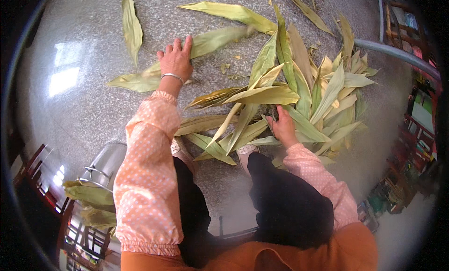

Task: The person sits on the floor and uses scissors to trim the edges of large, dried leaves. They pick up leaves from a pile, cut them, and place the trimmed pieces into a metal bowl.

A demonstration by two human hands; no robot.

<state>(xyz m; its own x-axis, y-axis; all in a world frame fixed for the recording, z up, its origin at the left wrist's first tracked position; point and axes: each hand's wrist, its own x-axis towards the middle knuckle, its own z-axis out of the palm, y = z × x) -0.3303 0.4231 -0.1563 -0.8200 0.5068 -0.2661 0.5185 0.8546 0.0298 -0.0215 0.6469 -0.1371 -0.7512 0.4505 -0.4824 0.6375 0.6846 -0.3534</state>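
Note:
Long, pale green-yellow dried leaves lie over the speckled floor. My left hand [177, 60], with a silver bangle at the wrist, reaches palm down over a leaf [217, 41] that extends to its right; whether it grips that leaf is hidden. Another leaf [136, 82] lies beside its wrist. My right hand [283, 126] is at the near edge of a loose leaf pile [333, 95], its fingers partly under a stack of folded leaves [261, 94]. The stack covers some fingertips, so its hold cannot be told.
A metal bucket [108, 162] stands at the lower left, with more leaves [89, 197] by it. A single leaf [132, 28] lies at the upper left. My shoes [246, 153] are close to the leaves. A grey metal tube [396, 55] curves at the right.

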